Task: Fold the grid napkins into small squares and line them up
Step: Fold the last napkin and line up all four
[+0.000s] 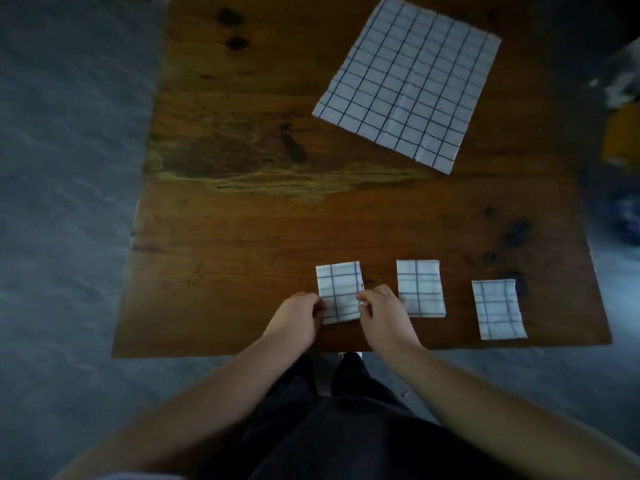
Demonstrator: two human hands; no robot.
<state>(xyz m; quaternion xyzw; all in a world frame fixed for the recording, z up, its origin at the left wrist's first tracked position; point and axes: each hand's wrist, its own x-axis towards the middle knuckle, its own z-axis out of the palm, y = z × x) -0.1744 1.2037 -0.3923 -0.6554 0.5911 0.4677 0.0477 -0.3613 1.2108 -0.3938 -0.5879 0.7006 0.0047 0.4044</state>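
Three white napkins with a dark grid lie folded into small squares in a row near the front edge of the wooden table. My left hand and my right hand pinch the two lower sides of the leftmost folded napkin. The middle folded napkin lies just right of my right hand. Further right and a little nearer to me sits the third folded napkin. An unfolded grid napkin lies flat at the far right of the table.
Grey floor surrounds the table on the left and front. Blurred yellow and blue objects sit beyond the table's right edge. Dark knots mark the wood at the back left and near the right side.
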